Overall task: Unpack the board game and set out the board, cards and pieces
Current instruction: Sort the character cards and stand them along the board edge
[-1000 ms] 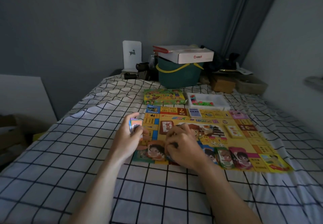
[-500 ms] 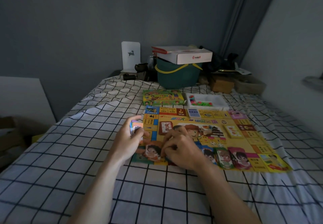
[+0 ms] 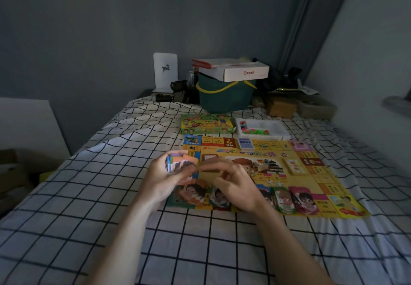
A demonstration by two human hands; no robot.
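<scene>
- Left hand grips the card stack; keep it squared.
- Right hand pinches one card's edge; lay it flat along the board near edge.

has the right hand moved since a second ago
Yes. The right hand has lifted off the card row toward the cards in the left hand, judged against the board.

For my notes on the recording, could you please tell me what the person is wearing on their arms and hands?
Nothing that shows. Both forearms are bare from the bottom edge of the picture up to the wrists, with no sleeve in view. The left hand and the right hand have no gloves, and no watch, bracelet or ring can be made out, though the light is dim and the fingers are slightly blurred.
</scene>
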